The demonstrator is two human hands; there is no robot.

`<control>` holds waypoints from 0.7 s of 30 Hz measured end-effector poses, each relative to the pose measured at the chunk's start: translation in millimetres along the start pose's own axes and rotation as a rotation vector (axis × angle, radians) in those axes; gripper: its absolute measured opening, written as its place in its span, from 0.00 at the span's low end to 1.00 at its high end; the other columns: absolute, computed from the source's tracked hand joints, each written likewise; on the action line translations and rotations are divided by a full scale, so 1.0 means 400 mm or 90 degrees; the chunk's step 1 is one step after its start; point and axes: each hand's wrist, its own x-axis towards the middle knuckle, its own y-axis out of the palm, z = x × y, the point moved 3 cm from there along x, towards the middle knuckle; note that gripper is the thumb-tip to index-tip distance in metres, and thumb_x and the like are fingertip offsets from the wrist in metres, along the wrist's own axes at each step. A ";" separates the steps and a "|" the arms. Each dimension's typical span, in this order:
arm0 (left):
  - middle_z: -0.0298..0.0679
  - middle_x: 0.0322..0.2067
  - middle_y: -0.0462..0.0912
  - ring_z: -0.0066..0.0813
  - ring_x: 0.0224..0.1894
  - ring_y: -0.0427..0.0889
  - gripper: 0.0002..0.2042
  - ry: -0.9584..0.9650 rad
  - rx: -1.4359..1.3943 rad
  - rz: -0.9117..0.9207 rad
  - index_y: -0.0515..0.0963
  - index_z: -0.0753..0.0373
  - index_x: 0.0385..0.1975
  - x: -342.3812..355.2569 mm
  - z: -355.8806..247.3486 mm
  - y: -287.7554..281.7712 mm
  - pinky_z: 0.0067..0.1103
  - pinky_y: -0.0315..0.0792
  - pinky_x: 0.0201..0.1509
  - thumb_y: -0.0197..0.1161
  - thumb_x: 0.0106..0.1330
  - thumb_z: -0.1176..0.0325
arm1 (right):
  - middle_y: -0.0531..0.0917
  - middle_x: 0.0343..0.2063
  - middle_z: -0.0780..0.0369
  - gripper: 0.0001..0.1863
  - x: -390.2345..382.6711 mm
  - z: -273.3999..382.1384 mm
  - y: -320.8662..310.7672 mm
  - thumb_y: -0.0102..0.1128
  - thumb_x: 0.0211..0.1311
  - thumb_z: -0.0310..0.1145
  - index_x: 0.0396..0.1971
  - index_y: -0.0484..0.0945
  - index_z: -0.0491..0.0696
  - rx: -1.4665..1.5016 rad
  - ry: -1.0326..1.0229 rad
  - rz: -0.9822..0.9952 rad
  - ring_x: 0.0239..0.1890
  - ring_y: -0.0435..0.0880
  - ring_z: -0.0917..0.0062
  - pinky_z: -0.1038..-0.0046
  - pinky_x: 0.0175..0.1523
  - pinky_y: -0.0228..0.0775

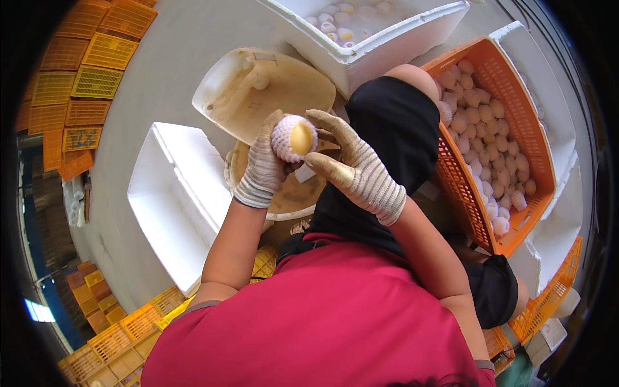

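Note:
My left hand [263, 158], in a striped knit work glove with a tan-coated palm, is closed around a yellow fruit [301, 138] in a pale pink foam net sleeve. The fruit's bare yellow top shows through the sleeve's opening; its exact kind cannot be told. Gloved the same way, my right hand [356, 164] is open just right of the fruit, thumb and fingers spread. Whether its thumb tip touches the sleeve is unclear. Below both hands is a dirty beige tub [300, 213], with a wide beige lid-like piece [222, 80] tilted up behind it.
An orange crate [461, 197] of sleeved fruits [487, 129] stands to my right, beside white foam boxes. Another foam box [400, 58] at the top holds more. A white foam box [169, 200] is at left. Yellow and orange crates [106, 55] line the far left.

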 end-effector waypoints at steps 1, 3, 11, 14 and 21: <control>0.40 0.37 0.82 0.31 0.38 0.84 0.20 0.014 0.000 0.082 0.76 0.61 0.44 0.006 -0.004 0.067 0.27 0.81 0.46 0.54 0.71 0.49 | 0.70 0.58 0.57 0.41 -0.010 0.021 -0.001 0.72 0.57 0.39 0.68 0.60 0.48 -0.022 -0.036 -0.022 0.60 0.70 0.74 0.73 0.62 0.68; 0.38 0.37 0.82 0.29 0.39 0.84 0.17 0.068 0.030 0.142 0.77 0.61 0.44 0.027 0.012 0.143 0.27 0.80 0.46 0.55 0.71 0.52 | 0.69 0.59 0.58 0.45 -0.025 0.036 -0.019 0.74 0.54 0.36 0.69 0.58 0.48 0.107 -0.071 -0.083 0.61 0.70 0.74 0.73 0.64 0.67; 0.37 0.39 0.83 0.25 0.41 0.84 0.15 0.246 0.261 0.211 0.76 0.64 0.46 0.044 0.044 0.373 0.20 0.79 0.46 0.53 0.74 0.58 | 0.72 0.56 0.60 0.45 -0.107 0.133 -0.131 0.77 0.48 0.27 0.66 0.60 0.45 0.148 -0.190 -0.300 0.58 0.73 0.76 0.72 0.64 0.68; 0.35 0.40 0.83 0.25 0.41 0.83 0.16 0.045 0.060 0.133 0.75 0.64 0.50 0.035 0.084 0.448 0.19 0.78 0.47 0.52 0.75 0.58 | 0.76 0.49 0.61 0.36 -0.146 0.148 -0.204 0.73 0.55 0.31 0.61 0.64 0.43 0.131 -0.218 -0.383 0.49 0.80 0.78 0.74 0.54 0.77; 0.29 0.17 0.72 0.19 0.07 0.57 0.14 -0.004 0.096 0.078 0.77 0.58 0.34 0.045 0.149 0.621 0.16 0.54 0.10 0.56 0.71 0.53 | 0.82 0.28 0.58 0.40 -0.329 0.111 -0.400 0.50 0.60 0.67 0.50 0.74 0.42 0.726 -0.178 -0.255 0.18 0.74 0.81 0.81 0.23 0.64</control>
